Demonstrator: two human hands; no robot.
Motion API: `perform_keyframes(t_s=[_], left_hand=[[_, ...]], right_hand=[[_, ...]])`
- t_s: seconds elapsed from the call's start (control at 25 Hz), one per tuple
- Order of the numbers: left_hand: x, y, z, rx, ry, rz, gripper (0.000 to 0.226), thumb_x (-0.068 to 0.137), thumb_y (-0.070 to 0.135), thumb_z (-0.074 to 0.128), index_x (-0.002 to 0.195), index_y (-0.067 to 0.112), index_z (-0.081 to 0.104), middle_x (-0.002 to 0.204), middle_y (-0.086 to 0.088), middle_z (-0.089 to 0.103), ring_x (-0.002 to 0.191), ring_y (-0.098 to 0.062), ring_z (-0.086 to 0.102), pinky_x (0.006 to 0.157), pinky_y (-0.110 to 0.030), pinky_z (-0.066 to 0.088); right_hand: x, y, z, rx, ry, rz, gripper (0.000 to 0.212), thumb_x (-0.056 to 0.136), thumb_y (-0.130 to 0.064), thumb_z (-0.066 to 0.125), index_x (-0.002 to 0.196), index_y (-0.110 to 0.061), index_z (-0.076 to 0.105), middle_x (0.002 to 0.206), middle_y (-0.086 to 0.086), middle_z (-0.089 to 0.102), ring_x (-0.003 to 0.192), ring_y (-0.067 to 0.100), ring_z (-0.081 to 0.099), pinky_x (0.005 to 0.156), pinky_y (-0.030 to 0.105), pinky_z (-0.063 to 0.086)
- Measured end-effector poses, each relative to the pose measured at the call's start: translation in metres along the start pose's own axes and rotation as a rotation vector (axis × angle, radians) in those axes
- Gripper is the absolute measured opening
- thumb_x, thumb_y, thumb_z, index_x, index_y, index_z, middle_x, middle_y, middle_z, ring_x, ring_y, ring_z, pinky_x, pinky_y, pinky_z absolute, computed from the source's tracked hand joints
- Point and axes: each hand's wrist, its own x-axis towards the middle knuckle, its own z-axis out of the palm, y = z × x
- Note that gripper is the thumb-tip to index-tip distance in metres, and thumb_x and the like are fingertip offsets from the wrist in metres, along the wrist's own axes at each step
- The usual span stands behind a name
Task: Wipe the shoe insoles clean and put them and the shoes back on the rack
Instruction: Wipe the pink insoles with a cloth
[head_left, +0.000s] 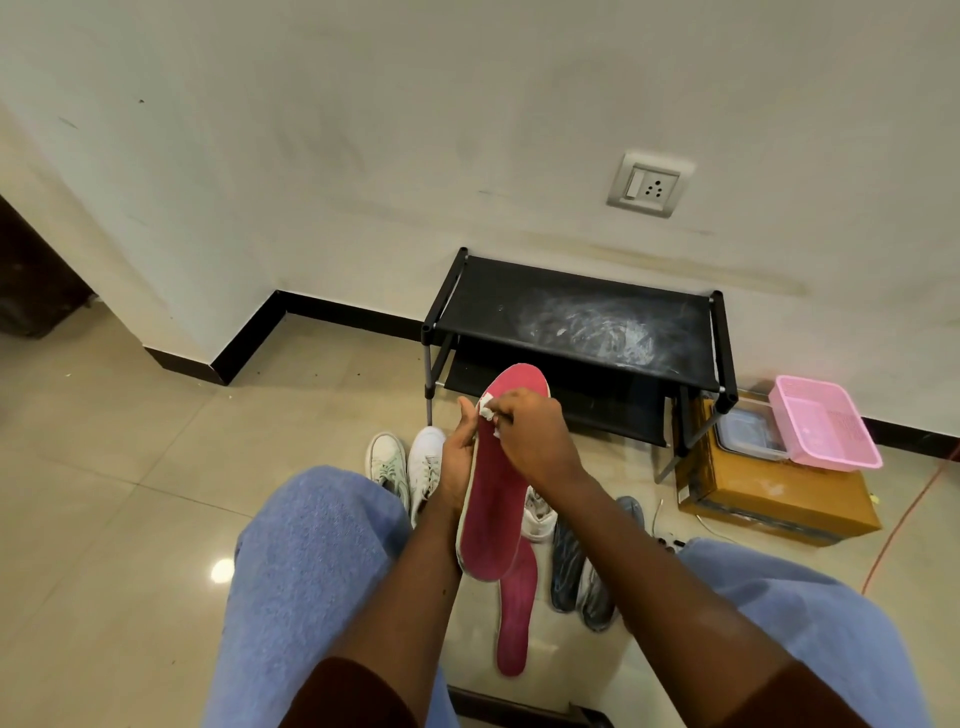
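A: Floor insole is laid flat between the knees, likely awaiting its turn. Held insole is gripped at its edge by the curled left hand, braced for wiping
B: Agreed. Wipe is pinched in right hand fingertips and pressed near the toe; white shoes are half hidden, lower shelf of the rack is obscured

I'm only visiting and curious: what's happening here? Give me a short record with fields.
activity: wiping an insole clean
left hand: grips the red insole by its edge
right hand: pinches a white wipe against the insole's toe end
floor: second red insole, white sneakers
shoe rack: black, top shelf holds no shoes, smeared white
beside rack: pink basket on a cardboard box
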Motion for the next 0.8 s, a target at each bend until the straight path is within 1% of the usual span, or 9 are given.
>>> perform_keyframes(t_s=[0.04,0.16,0.24,0.28,0.44,0.56,0.64,0.72,0.8], left_hand=[[0.000,0.000,-0.002,-0.002,0.019,0.002,0.053,0.057,0.044,0.082,0.086,0.001,0.071,0.075,-0.012,0.071,0.072,-0.022,0.071,0.064,-0.029,0.058],[-0.003,0.003,-0.003,0.104,0.159,0.034,0.055,0.080,0.050,0.050,0.095,-0.001,0.061,0.071,-0.009,0.069,0.065,-0.019,0.069,0.063,-0.026,0.058],[-0.003,0.003,-0.004,0.176,0.245,0.037,0.050,0.093,0.045,0.037,0.095,0.000,0.059,0.067,-0.008,0.070,0.058,-0.019,0.068,0.058,-0.025,0.057],[-0.003,0.004,-0.005,0.202,0.283,0.026,0.048,0.097,0.041,0.034,0.094,0.001,0.059,0.066,-0.007,0.071,0.057,-0.019,0.068,0.056,-0.025,0.057],[-0.006,0.007,-0.002,0.227,0.307,-0.016,0.047,0.100,0.039,0.030,0.102,0.001,0.057,0.070,-0.007,0.072,0.062,-0.018,0.070,0.060,-0.026,0.057],[-0.009,0.005,0.002,0.189,0.279,-0.018,0.052,0.100,0.041,0.029,0.099,0.001,0.062,0.073,-0.009,0.072,0.065,-0.020,0.070,0.061,-0.027,0.058],[-0.012,0.003,0.010,0.173,0.235,-0.047,0.054,0.100,0.040,0.029,0.093,0.002,0.067,0.071,-0.011,0.071,0.062,-0.021,0.070,0.058,-0.028,0.059],[-0.013,0.001,0.015,0.256,0.223,-0.078,0.052,0.102,0.038,0.026,0.090,0.005,0.064,0.065,-0.009,0.070,0.055,-0.019,0.069,0.052,-0.026,0.056],[-0.014,0.001,0.018,0.312,0.229,-0.084,0.055,0.102,0.035,0.024,0.084,0.005,0.065,0.060,-0.008,0.069,0.049,-0.018,0.067,0.047,-0.025,0.054]], right_hand=[[-0.004,0.000,0.001,0.010,-0.018,-0.016,0.028,0.087,0.004,0.049,0.104,-0.003,0.069,0.107,0.012,0.067,0.097,0.022,0.061,0.079,0.019,0.040],[-0.021,-0.003,0.002,0.042,-0.087,-0.020,0.031,0.083,0.005,0.053,0.106,-0.008,0.070,0.111,0.006,0.068,0.099,0.018,0.061,0.087,0.013,0.036],[-0.033,-0.006,0.000,0.072,-0.127,0.001,0.029,0.083,0.003,0.056,0.105,-0.009,0.070,0.112,0.005,0.069,0.100,0.018,0.062,0.100,0.020,0.037],[-0.038,-0.007,-0.002,0.077,-0.146,0.006,0.027,0.084,0.000,0.057,0.106,-0.010,0.070,0.112,0.005,0.068,0.101,0.018,0.061,0.101,0.021,0.037],[-0.042,-0.008,-0.005,0.060,-0.143,-0.024,0.024,0.089,-0.004,0.054,0.107,-0.008,0.069,0.111,0.007,0.069,0.099,0.019,0.062,0.093,0.016,0.035],[-0.028,-0.001,0.000,0.077,-0.049,-0.011,0.023,0.089,-0.005,0.054,0.105,-0.006,0.070,0.107,0.011,0.069,0.094,0.022,0.062,0.091,0.022,0.040],[-0.012,0.008,0.003,0.065,0.016,0.035,0.023,0.090,-0.008,0.054,0.107,-0.006,0.069,0.108,0.012,0.067,0.096,0.021,0.061,0.085,0.018,0.039],[0.006,0.019,0.003,0.040,0.080,0.089,0.024,0.092,-0.009,0.052,0.109,-0.004,0.067,0.110,0.014,0.064,0.097,0.022,0.060,0.081,0.016,0.038],[0.018,0.027,0.001,0.003,0.146,0.117,0.025,0.093,-0.006,0.048,0.110,-0.001,0.065,0.111,0.016,0.061,0.098,0.025,0.059,0.083,0.022,0.044]])
